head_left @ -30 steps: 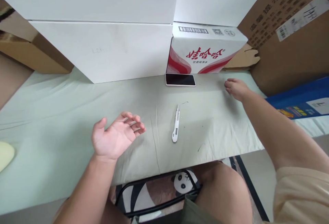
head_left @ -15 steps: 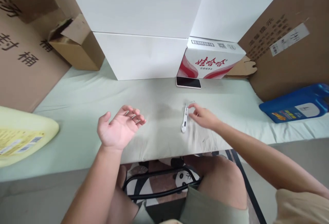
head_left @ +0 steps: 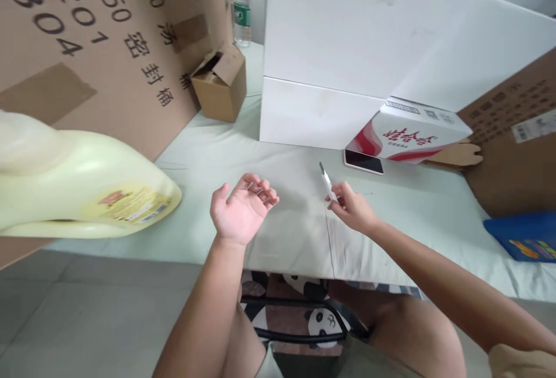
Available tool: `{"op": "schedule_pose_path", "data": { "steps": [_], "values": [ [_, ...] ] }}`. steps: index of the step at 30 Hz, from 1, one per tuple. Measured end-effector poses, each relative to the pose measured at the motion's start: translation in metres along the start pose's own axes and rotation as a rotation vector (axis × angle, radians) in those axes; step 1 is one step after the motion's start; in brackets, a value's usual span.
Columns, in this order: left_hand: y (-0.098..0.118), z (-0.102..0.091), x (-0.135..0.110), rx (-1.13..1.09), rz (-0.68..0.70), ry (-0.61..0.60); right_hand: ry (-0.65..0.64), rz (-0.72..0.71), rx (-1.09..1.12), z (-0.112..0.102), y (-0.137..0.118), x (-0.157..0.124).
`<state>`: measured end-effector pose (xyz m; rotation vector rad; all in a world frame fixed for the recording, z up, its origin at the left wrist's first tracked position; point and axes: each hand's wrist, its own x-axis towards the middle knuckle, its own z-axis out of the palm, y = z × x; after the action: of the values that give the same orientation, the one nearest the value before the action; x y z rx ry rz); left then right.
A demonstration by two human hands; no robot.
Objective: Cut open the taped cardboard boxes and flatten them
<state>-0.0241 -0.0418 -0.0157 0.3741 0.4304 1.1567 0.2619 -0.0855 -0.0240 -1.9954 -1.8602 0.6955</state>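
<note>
your right hand (head_left: 353, 206) grasps the white knife (head_left: 329, 186), pinched near its lower end between thumb and fingers, with the grey tip slanting up and away from you; the knife looks lifted off the cloth. your left hand (head_left: 242, 210) is released, palm up, fingers loosely bent, nothing in it, a little apart from the tip.

to handle this well, i'd say grip the body firmly, well behind the tip, and point the tip away from your bare left palm and wrist. turn it slowly, since the 2 hands sit near each other. whether the blade is locked, i cannot tell.

you work over a pale green cloth (head_left: 290, 233), wrinkled in places, so judge it as soft and likely to snag under a sharp point. just beyond the knife, the phone (head_left: 363, 162) lies against the red-and-white box (head_left: 410, 135); give its screen some room. a large white carton (head_left: 317, 113) stands behind. at left are the pale yellow jug (head_left: 125, 175) and a small brown box (head_left: 221, 90); at right, a blue container (head_left: 523, 236). below you is a panda-print mat (head_left: 324, 321), with grey tiles (head_left: 108, 308) to the left.
</note>
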Motion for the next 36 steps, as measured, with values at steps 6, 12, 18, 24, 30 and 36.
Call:
{"op": "schedule_pose_path", "data": {
  "steps": [6, 12, 18, 24, 30, 36],
  "values": [
    [0.020, -0.015, -0.002, -0.093, 0.101, 0.025, 0.040, -0.104, 0.165, 0.039, -0.110, 0.114],
    [0.031, -0.020, 0.005, -0.075, 0.120, -0.030, 0.047, -0.076, 0.170, 0.068, -0.205, 0.237],
    [0.039, -0.022, 0.008, -0.114, 0.109, -0.047, 0.180, -0.195, -0.056, 0.074, -0.247, 0.303],
    [0.033, -0.024, 0.009, 0.047, 0.258, 0.038, 0.198, -0.184, -0.038, 0.070, -0.248, 0.303],
    [0.012, -0.032, 0.014, 0.712, 0.885, 0.459, 0.146, -0.391, 0.074, 0.066, -0.199, 0.209],
    [0.002, -0.046, 0.020, 0.921, 1.133, 0.701, 0.259, -0.392, 0.424, 0.057, -0.101, 0.059]
  ]
}}
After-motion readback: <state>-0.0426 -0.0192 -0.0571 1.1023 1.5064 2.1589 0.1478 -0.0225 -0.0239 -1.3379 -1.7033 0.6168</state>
